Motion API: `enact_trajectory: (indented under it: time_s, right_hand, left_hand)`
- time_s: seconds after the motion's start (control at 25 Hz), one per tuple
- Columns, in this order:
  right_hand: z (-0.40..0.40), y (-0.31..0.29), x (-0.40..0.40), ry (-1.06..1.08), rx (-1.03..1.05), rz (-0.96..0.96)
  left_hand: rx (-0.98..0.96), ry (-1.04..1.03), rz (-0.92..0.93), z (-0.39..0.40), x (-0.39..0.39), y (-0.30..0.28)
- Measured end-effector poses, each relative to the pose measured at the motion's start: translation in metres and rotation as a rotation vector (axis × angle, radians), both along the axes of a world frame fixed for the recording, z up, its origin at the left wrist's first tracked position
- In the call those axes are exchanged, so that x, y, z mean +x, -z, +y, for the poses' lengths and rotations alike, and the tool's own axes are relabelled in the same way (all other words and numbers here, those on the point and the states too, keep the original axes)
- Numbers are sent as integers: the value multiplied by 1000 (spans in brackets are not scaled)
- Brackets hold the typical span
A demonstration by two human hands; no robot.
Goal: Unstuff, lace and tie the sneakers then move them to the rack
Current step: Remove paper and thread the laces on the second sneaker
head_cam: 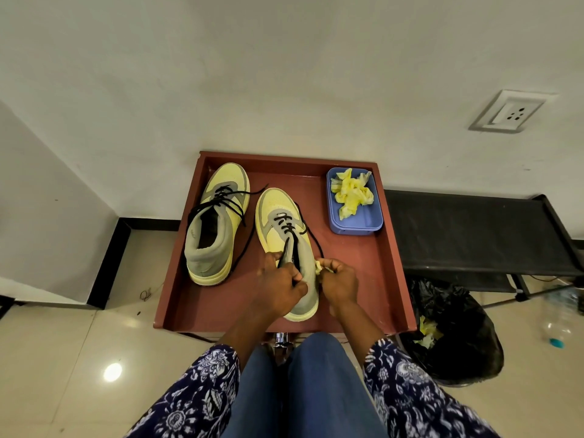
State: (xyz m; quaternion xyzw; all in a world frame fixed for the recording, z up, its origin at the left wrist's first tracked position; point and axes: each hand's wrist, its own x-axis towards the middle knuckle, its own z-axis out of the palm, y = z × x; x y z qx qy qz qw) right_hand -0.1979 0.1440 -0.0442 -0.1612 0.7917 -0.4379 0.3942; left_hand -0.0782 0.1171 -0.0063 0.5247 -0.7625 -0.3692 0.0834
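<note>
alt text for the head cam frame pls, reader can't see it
Seen from above, a person's left hand grips the collar of the right sneaker on a red tray, while the right hand pinches yellow paper beside its opening. The left sneaker stands alongside, laces loose, and a blue tub of crumpled paper sits at the tray's far right corner.

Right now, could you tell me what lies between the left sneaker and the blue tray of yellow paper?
The head view shows the other yellow-and-grey sneaker there, held by both hands.
</note>
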Motion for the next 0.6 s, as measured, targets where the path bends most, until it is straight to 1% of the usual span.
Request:
enact_trajectory:
  time_s: [0.16, 0.28, 0.44, 0.6]
  right_hand:
    - [-31, 2, -13, -41, 59, -55]
    - [-37, 0, -13, -67, 54, -47]
    - [-14, -5, -2, -66, 17, -11]
    - [10, -9, 11, -72, 12, 102]
  left_hand:
    - [-5, -6, 16, 0, 1, -1]
    - [-14, -11, 27, 1, 1, -2]
    - [-20, -8, 24, 1, 0, -5]
    - [-6, 2, 15, 2, 1, -7]
